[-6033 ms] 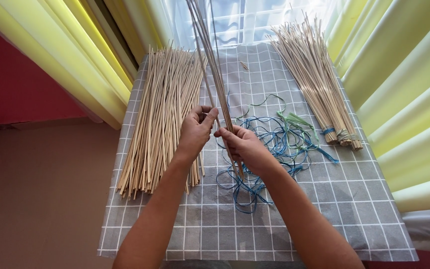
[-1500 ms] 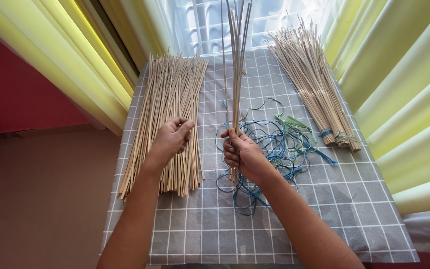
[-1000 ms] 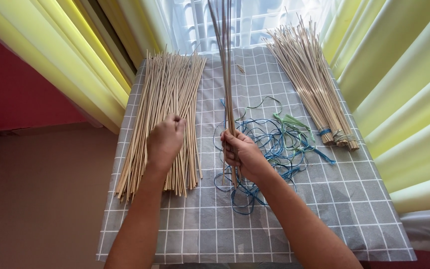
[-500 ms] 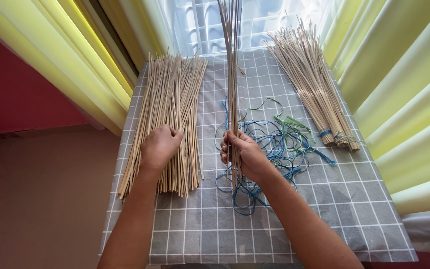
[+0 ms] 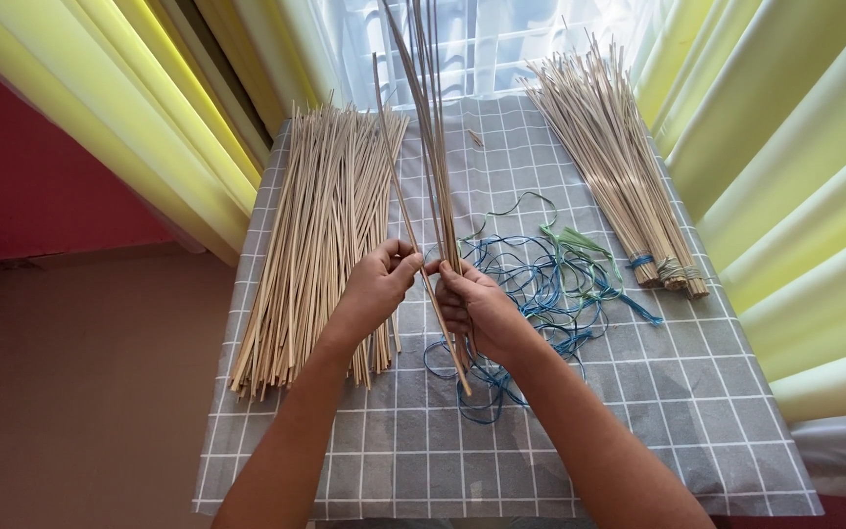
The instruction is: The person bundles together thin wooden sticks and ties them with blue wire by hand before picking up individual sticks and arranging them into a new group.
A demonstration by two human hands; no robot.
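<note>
Presently we hold a thin sheaf of sticks (image 5: 430, 127) upright in the right hand (image 5: 472, 304), fingers closed round its lower part. The sheaf's long axis runs from the hand up and away, toward the window, leaning slightly left at the top.

The left hand (image 5: 376, 289) pinches a single stick (image 5: 413, 235) between thumb and fingers. This stick runs diagonally: its upper end points up-left of the sheaf, its lower end passes under the right hand and ends over the grey checked cloth (image 5: 638, 431). The single stick crosses the sheaf just at the hands, which stand close together, fingertips nearly touching.

The loose pile of sticks (image 5: 315, 235) lies flat on the cloth directly left of the left hand, its long axis running away from us. The left hand is the nearer to it; the right hand is well apart from it.

A tangle of blue cord (image 5: 540, 294) lies just beside the right hand, on its right. The tied bundles (image 5: 609, 167) lie further right, fanning toward the window, with bindings at their near end.
</note>
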